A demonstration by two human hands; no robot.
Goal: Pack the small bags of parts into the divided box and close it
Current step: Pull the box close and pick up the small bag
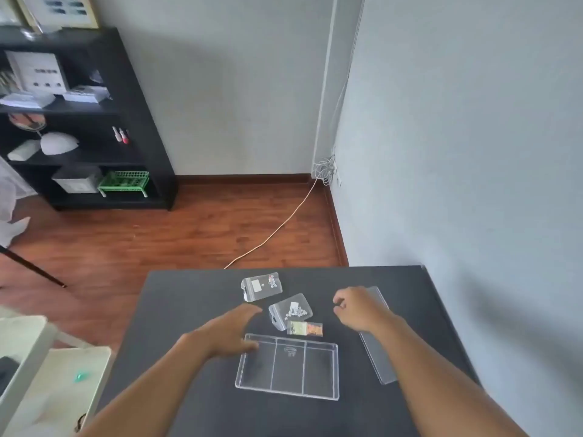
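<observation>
low in the frame, the open-fingered left hand (232, 331) and loosely curled, empty right hand (358, 307) flank three small clear plastic zip bags (290, 309), likely light, limp and slippery, best pinched by an edge above the clear three-compartment plastic box (288, 367).

Both forearms and hands (232, 331) are bare, no sleeves showing.

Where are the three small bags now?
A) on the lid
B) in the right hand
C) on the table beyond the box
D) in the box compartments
C: the three bags lie on the table beyond the box, whose compartments are empty.
</observation>
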